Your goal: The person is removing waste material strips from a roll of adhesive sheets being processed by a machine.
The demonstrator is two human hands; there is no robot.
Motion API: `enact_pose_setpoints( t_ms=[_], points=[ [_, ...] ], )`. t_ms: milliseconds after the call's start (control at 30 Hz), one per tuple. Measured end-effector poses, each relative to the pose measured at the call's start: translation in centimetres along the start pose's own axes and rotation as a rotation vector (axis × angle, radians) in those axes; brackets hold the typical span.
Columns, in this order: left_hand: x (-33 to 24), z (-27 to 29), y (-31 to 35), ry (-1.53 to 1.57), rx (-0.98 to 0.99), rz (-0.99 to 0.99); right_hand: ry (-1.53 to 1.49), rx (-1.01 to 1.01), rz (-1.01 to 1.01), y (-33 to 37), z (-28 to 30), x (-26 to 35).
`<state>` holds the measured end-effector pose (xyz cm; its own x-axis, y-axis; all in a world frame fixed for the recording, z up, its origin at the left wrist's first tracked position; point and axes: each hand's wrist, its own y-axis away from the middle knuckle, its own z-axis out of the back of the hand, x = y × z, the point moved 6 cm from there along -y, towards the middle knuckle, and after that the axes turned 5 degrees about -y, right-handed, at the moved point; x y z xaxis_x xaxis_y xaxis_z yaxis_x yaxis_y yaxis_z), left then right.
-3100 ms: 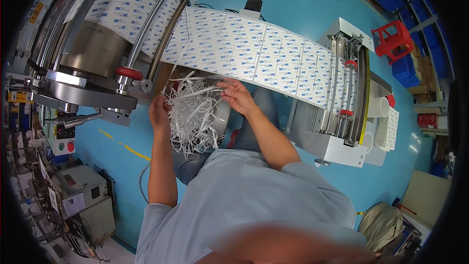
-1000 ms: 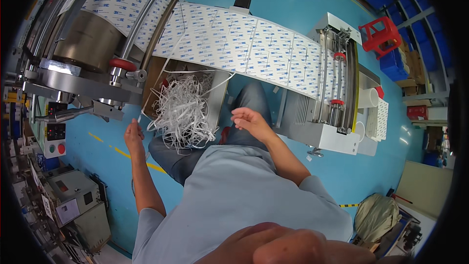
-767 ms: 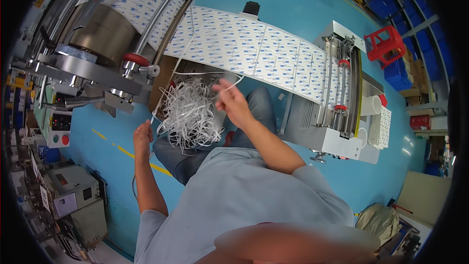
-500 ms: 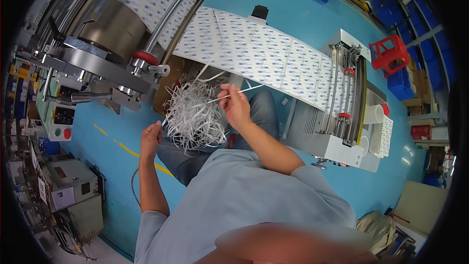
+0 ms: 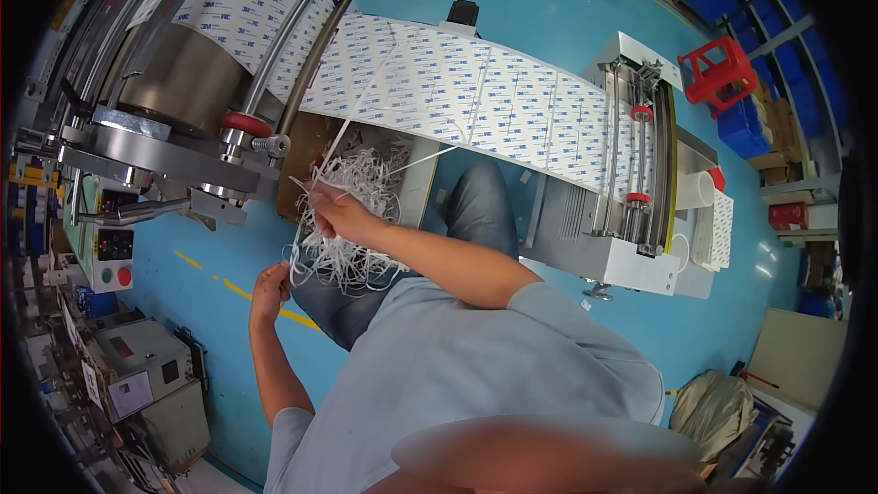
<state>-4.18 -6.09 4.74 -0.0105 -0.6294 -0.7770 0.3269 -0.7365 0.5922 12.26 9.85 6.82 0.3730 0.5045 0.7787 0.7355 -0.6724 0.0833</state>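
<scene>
A wide white web with small blue print (image 5: 512, 96) stretches across in front of me. Below it bulges a tangled heap of narrow white strips (image 5: 366, 252), over my lap and an open box. My right hand (image 5: 337, 212), above the heap's left side, is closed in a pinch on a thin white strip (image 5: 425, 158). A strip also runs down from the web's left part towards this hand. At the heap's lower left, my left hand (image 5: 269, 291) is closed with fingertips together at a strip that rises beside the heap. Its fingers partly hide what they grip.
Left stands a machine with a large metal roller (image 5: 181, 82) and red-collared bars. On the right, a roller unit (image 5: 631, 160) carries the web's other end. A red stool (image 5: 718, 73) and blue bins (image 5: 743, 126) stand farther right. A control box with buttons (image 5: 114, 252) is at left.
My right hand has moved left and down across the heap, drawing strip with it. My left hand has shifted slightly left and down. The whole view has shifted a little.
</scene>
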Motion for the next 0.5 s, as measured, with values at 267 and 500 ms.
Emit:
enact_pose_setpoints(
  t_ms=[267,500],
  points=[
    [1.1,2.8,-1.8,-0.010,-0.266,0.163,0.119,0.063,-0.225,0.5,1.0,-3.3],
    [-8.1,-2.7,1.6,-0.920,-0.828,-0.348,0.294,0.020,-0.146,0.7,2.8,-3.3]
  ],
)
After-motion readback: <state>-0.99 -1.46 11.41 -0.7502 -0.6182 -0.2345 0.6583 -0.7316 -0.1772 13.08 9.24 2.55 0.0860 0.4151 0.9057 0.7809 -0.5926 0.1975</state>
